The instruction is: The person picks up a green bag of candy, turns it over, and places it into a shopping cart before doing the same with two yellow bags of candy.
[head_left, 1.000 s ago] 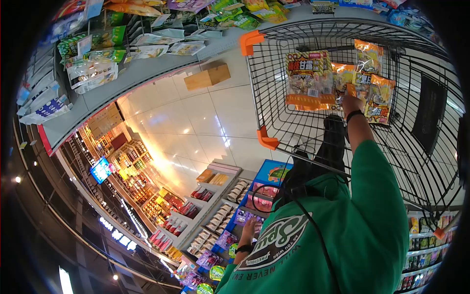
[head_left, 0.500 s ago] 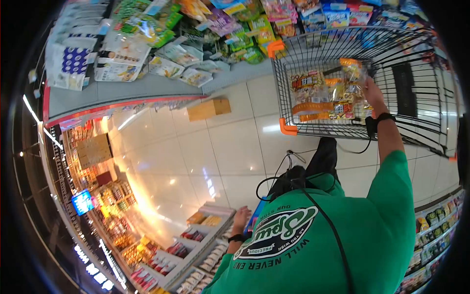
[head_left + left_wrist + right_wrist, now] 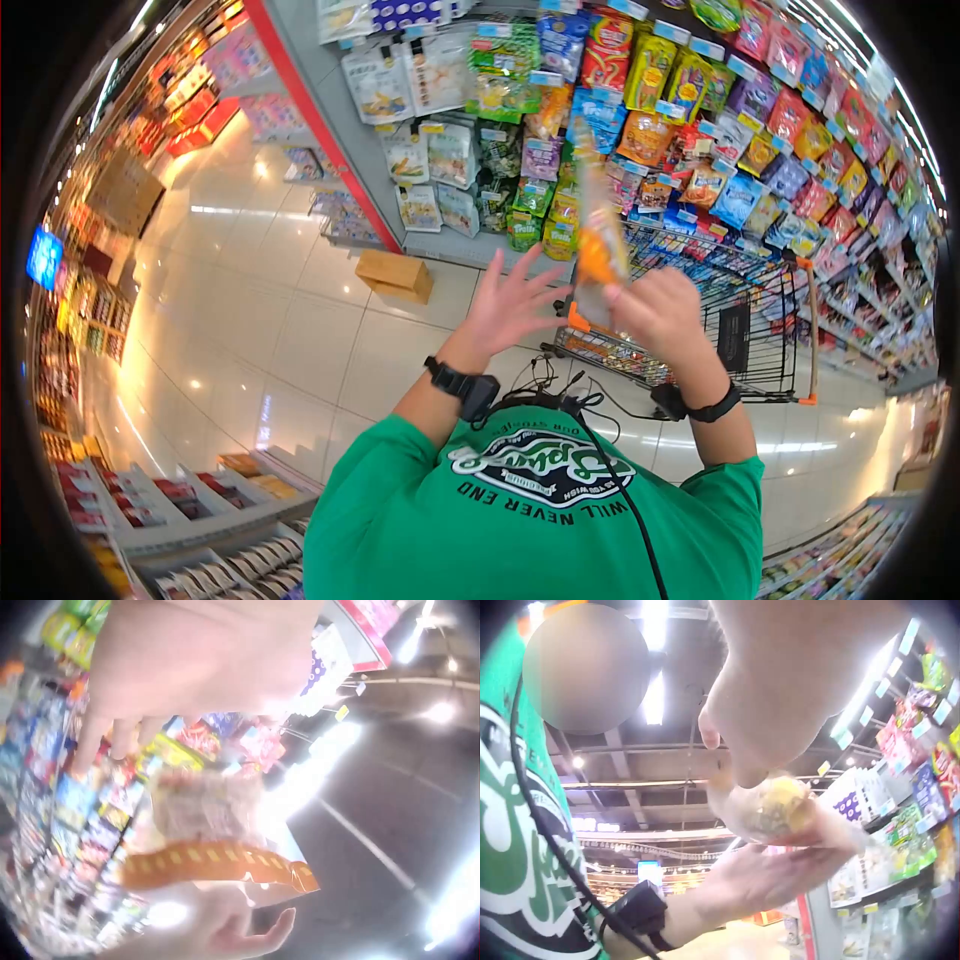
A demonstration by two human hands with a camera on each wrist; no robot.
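My right hand [image 3: 660,312] grips a clear snack bag with an orange band [image 3: 602,255] by its lower end, holding it up in front of the chest. Blurred in the head view, the bag [image 3: 206,825] shows its orange and yellow striped edge in the left wrist view. Close beside it, my left hand [image 3: 505,305] is raised with fingers spread and nothing in its grasp. In the right wrist view the left hand [image 3: 780,877] appears just below the bag [image 3: 776,810].
A wire shopping cart [image 3: 733,337] with orange corners stands just beyond the right hand, with orange-banded bags [image 3: 605,352] inside. Behind it rises a shelf wall of hanging snack packets [image 3: 650,140]. A cardboard box [image 3: 395,276] lies on the tiled floor at the shelf's foot.
The right hand has come up out of the cart with a snack bag. The left hand has risen from the side to meet it. The view has turned toward the shelves.
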